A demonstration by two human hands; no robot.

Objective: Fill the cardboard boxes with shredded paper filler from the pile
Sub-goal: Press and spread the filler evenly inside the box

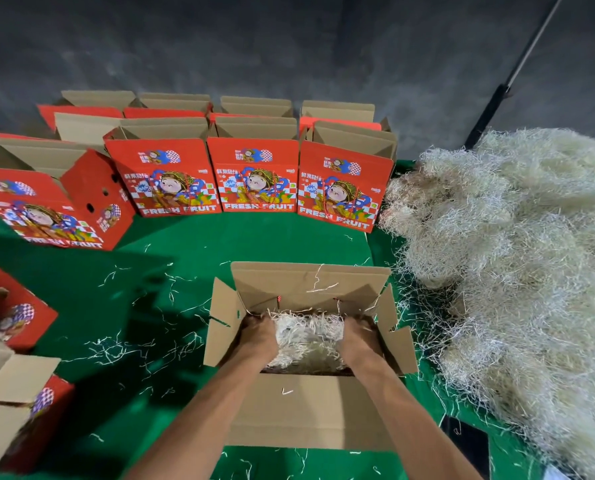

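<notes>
Now you are pressing a wad of shredded paper [308,336] between both hands, left hand [258,336] and right hand [358,341], each grip curled on it, inside the open box [309,410]; keep spreading it toward the corners, the pile [517,265] lying just right.

You look down on a green cloth floor covering [271,237] that spreads across the whole work area, with dark shadows falling over its left side. Behind it stands a dark grey wall [254,46]. A thin pole [517,71] leans against that wall at your upper right.
</notes>
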